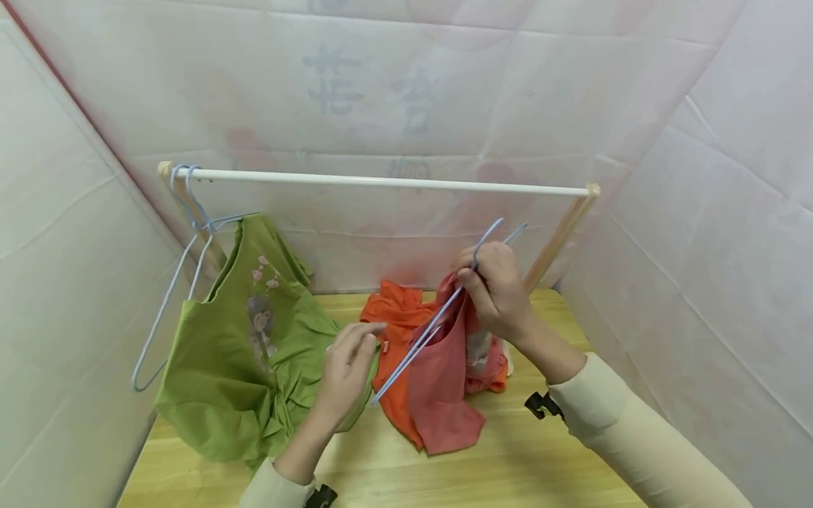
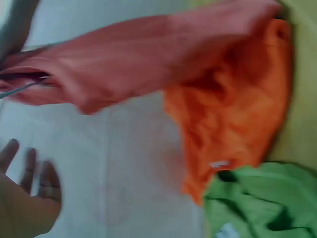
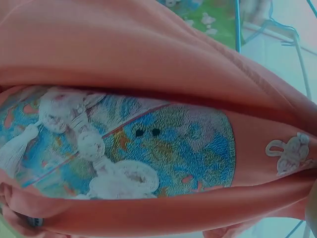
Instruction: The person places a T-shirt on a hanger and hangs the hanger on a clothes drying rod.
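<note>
My right hand (image 1: 498,286) grips a light blue wire hanger (image 1: 420,342) near its hook, together with the bunched top of a pink garment (image 1: 444,388). One end of the hanger sticks out free toward the lower left. In the right wrist view the pink garment (image 3: 119,54) fills most of the picture, showing a blue patch with white rabbits. My left hand (image 1: 346,363) is held between the green garment and the hanger, holding nothing. In the left wrist view its fingers (image 2: 29,171) are spread loosely below the pink cloth.
A green garment (image 1: 254,367) hangs from a hanger at the left end of a white rail (image 1: 381,182), its lower part on the wooden table (image 1: 540,458). Beside it hangs another blue hanger (image 1: 159,321). An orange garment (image 1: 394,310) lies behind and under the pink one.
</note>
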Demonstrator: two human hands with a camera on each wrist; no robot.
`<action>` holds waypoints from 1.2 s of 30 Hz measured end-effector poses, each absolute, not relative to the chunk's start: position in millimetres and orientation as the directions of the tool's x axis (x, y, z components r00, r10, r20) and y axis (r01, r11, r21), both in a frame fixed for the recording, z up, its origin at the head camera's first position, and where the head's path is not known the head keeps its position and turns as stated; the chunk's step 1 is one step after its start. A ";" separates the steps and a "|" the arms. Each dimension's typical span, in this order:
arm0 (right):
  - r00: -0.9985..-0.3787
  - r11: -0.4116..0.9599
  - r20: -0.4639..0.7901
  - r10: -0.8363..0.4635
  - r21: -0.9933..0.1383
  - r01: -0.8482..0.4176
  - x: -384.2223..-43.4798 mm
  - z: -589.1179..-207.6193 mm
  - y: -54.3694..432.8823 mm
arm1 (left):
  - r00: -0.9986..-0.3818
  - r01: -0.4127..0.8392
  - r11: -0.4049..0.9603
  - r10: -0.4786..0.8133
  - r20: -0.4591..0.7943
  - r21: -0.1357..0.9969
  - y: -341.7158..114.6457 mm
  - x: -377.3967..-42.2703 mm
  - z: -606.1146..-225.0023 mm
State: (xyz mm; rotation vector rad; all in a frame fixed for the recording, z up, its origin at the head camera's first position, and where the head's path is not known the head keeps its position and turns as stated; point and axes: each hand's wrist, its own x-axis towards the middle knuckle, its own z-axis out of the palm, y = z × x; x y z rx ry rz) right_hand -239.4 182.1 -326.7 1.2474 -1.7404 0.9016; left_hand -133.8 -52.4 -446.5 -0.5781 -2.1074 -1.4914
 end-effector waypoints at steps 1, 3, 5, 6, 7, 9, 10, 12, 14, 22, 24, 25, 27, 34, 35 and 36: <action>-0.194 0.252 0.903 -0.382 -0.100 -0.963 -239.6 -324.4 182.6 | -0.810 0.569 0.346 0.082 0.580 0.746 -50.7 -135.9 -452.7; -0.189 0.243 0.912 -0.363 -0.103 -0.965 -239.7 -320.9 183.2 | -0.849 0.522 0.415 0.166 0.502 0.745 -43.8 -137.5 -465.5; -0.185 0.237 0.918 -0.351 -0.104 -0.966 -239.8 -317.9 182.4 | -0.860 0.510 0.443 0.261 0.438 0.738 -34.4 -137.9 -477.4; -0.185 0.241 0.920 -0.347 -0.103 -0.965 -239.8 -316.6 181.9 | -0.863 0.502 0.437 0.297 0.407 0.746 -29.7 -137.6 -481.6; -0.185 0.245 0.920 -0.344 -0.102 -0.964 -239.8 -315.5 181.4 | -0.872 0.480 0.425 0.323 0.367 0.768 -25.8 -136.5 -484.6; -0.187 0.252 0.923 -0.336 -0.103 -0.962 -238.6 -312.4 180.5 | -0.884 0.438 0.384 0.347 0.313 0.813 -20.6 -133.0 -487.6; -0.188 0.253 0.926 -0.328 -0.106 -0.962 -238.5 -311.1 180.4 | -0.892 0.422 0.377 0.336 0.302 0.825 -19.2 -131.2 -488.0; -0.194 0.264 0.926 -0.323 -0.108 -0.958 -239.8 -308.7 182.7 | -0.915 0.378 0.368 0.286 0.284 0.850 -18.7 -125.1 -485.8; -0.205 0.285 0.928 -0.312 -0.114 -0.952 -241.3 -306.5 186.7 | -0.918 0.390 0.348 0.225 0.328 0.852 -20.3 -119.0 -482.4; -0.273 0.351 0.904 -0.327 -0.152 -0.924 -242.4 -301.6 200.1 | -0.825 0.553 0.241 0.021 0.565 0.798 -39.4 -94.9 -451.8; -0.291 0.344 0.895 -0.337 -0.170 -0.923 -242.9 -300.6 199.8 | -0.778 0.606 0.252 -0.011 0.628 0.755 -46.1 -90.9 -444.9; -0.301 0.342 0.892 -0.337 -0.182 -0.922 -243.3 -300.1 199.6 | -0.753 0.632 0.250 -0.025 0.658 0.733 -49.0 -89.5 -442.1; -0.315 0.346 0.886 -0.340 -0.193 -0.918 -244.4 -298.5 199.8 | -0.693 0.688 0.240 -0.062 0.719 0.684 -53.7 -88.4 -437.4; -0.219 0.393 0.899 -0.378 -0.058 -0.918 -244.2 -292.2 199.2 | -0.540 0.773 0.287 -0.169 0.824 0.566 -67.4 -90.2 -415.3; -0.201 0.388 0.901 -0.384 -0.039 -0.921 -242.8 -291.4 198.4 | -0.538 0.766 0.313 -0.165 0.826 0.561 -69.3 -91.4 -411.7; -0.184 0.384 0.903 -0.387 -0.024 -0.923 -241.4 -290.8 197.0 | -0.543 0.754 0.339 -0.158 0.824 0.562 -71.2 -93.0 -408.5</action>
